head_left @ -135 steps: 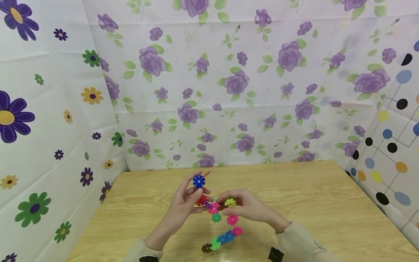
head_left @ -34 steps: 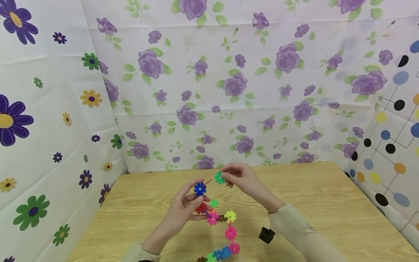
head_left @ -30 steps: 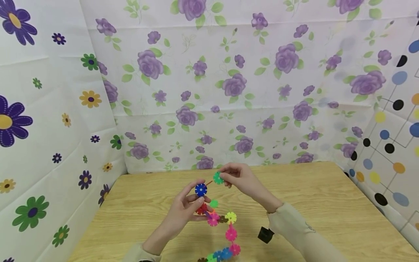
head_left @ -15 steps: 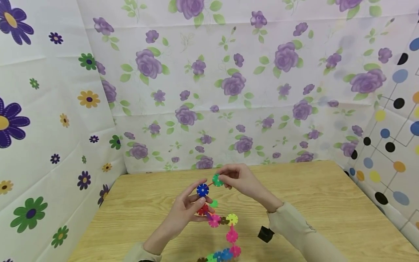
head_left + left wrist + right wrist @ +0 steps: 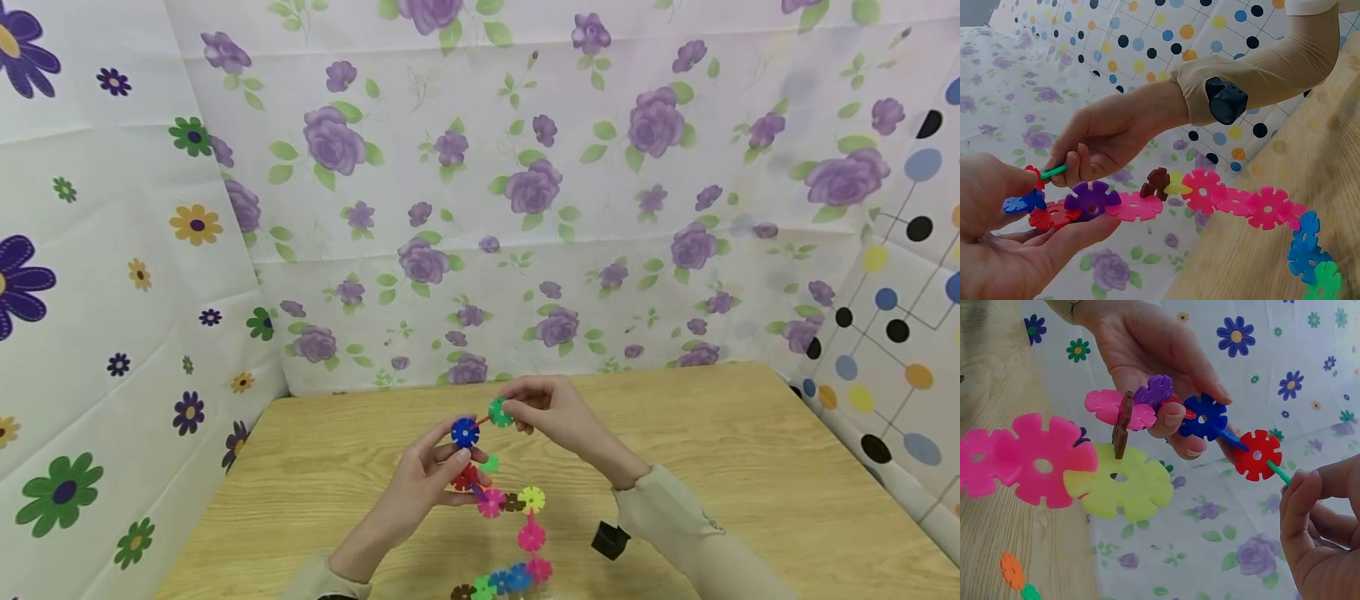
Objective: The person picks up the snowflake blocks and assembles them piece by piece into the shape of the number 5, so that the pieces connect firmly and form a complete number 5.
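Observation:
A chain of notched plastic flower discs hangs from my left hand [image 5: 420, 471], whose thumb and fingers grip it around a red disc [image 5: 462, 477] and a blue disc [image 5: 465, 432]. At the chain's upper end, another red disc [image 5: 1258, 455] stands out from the blue one, edge-on in the head view. My right hand [image 5: 551, 408] pinches a green disc [image 5: 500, 412] between thumb and fingers, its edge right at a notch of that end red disc. Purple [image 5: 1092, 200], pink [image 5: 491, 502], brown [image 5: 513, 502] and yellow [image 5: 532, 499] discs continue the chain below my left hand.
The chain runs on through more pink [image 5: 532, 537] and blue [image 5: 519, 577] discs toward the table's near side. A loose orange disc [image 5: 1013, 570] and a green one [image 5: 1030, 592] lie on the wooden table [image 5: 675, 467]. Patterned cloth [image 5: 420, 333] encloses the table.
My right hand has risen from beside the chain with the green disc, then moved left until its edge met the end red disc. My left hand keeps its grip, shifting slightly right.

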The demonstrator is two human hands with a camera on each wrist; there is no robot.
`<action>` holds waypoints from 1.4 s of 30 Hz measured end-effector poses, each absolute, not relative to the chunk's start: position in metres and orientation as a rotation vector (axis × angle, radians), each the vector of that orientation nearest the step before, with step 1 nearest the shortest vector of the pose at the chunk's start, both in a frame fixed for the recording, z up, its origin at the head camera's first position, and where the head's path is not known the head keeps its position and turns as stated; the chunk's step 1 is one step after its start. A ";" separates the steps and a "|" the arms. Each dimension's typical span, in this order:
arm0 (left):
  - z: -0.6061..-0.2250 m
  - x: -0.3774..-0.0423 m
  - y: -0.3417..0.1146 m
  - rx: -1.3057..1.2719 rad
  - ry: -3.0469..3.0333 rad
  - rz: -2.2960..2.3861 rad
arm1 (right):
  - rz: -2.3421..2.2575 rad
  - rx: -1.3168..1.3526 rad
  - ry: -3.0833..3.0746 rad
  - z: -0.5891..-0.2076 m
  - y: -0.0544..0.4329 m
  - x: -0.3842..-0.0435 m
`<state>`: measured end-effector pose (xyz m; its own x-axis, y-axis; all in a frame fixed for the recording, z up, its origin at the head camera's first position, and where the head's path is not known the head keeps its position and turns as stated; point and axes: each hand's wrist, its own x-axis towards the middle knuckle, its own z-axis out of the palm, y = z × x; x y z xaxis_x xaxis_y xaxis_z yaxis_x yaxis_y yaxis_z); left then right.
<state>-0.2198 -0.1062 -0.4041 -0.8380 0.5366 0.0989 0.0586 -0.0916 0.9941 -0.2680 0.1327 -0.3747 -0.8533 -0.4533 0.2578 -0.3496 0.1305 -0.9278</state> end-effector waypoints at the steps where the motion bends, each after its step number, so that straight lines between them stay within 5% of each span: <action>1: -0.404 -0.220 -0.106 0.646 1.855 1.993 | -1.846 -0.822 2.298 -0.374 0.133 -0.267; 20: -0.405 -0.218 -0.104 0.643 1.800 1.961 | -1.768 -1.014 2.411 -0.374 0.135 -0.263; 42: -0.405 -0.219 -0.103 0.584 1.789 1.994 | -1.772 -0.857 2.383 -0.380 0.135 -0.268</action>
